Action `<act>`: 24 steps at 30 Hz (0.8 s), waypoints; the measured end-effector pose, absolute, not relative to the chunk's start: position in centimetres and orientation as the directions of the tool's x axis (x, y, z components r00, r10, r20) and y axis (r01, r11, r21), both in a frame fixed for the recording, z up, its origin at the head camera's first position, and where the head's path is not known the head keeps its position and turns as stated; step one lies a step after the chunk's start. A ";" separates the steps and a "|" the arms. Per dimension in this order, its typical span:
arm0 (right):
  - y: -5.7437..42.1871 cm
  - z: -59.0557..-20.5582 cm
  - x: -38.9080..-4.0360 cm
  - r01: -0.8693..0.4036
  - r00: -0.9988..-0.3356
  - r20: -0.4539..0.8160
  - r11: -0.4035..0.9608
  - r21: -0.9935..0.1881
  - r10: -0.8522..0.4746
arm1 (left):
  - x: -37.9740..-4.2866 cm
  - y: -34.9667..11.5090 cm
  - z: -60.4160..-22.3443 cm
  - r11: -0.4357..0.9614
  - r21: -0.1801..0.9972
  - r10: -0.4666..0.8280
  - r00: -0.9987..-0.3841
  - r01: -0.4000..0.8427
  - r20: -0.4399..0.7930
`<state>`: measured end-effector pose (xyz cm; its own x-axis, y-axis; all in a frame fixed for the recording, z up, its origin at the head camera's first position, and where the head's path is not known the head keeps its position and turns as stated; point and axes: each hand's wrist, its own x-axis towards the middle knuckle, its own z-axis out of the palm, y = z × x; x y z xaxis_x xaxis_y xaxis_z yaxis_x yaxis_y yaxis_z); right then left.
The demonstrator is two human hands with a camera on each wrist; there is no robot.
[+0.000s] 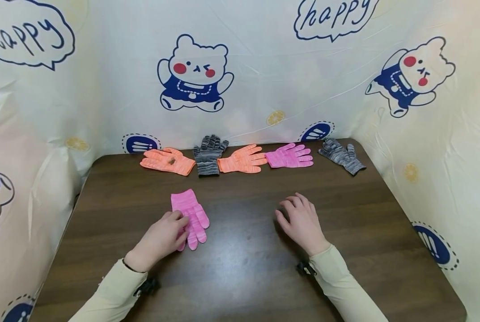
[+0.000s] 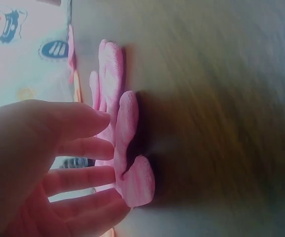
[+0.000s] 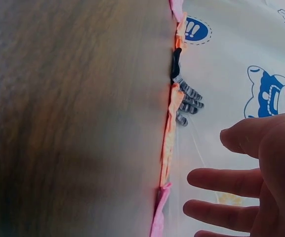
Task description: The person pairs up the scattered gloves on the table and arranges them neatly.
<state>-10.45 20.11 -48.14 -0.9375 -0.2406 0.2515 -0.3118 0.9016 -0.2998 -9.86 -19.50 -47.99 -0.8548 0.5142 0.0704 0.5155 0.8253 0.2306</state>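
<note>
A pink knit glove (image 1: 191, 214) lies on the table at the left of the middle, its cuff toward the back and its fingers toward the front. My left hand (image 1: 161, 237) is over its left side. In the left wrist view, the fingertips of the left hand (image 2: 68, 173) touch the pink glove (image 2: 127, 128), with the thumb apart from the other fingers and nothing pinched. My right hand (image 1: 302, 221) hovers low over the right half of the table, fingers loosely bent and holding nothing.
Along the back edge of the dark wooden table (image 1: 240, 277) lie an orange glove (image 1: 155, 161) with a dark spot, a grey striped glove (image 1: 208, 156), another orange glove (image 1: 241, 160), another pink glove (image 1: 288, 156) and another grey glove (image 1: 342, 156). A printed cloth (image 1: 260, 67) hangs behind.
</note>
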 end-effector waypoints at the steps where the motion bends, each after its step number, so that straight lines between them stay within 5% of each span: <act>1: 20.1 -48.2 -10.4 -0.310 -0.938 0.249 0.902 -0.300 -0.240 | -9.8 -19.2 -48.0 0.823 0.231 0.519 -0.853 0.518 0.065; 24: 20.1 -48.1 -10.5 -0.307 -0.942 0.228 0.904 -0.297 -0.244 | -7.6 -16.6 -47.9 0.792 0.216 0.575 -0.817 0.571 0.054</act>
<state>-10.45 20.13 -48.08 -0.9424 -0.2445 0.2283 -0.3065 0.9043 -0.2971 -7.60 -16.61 -47.95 -0.8167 0.5746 0.0538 0.5714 0.7919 0.2156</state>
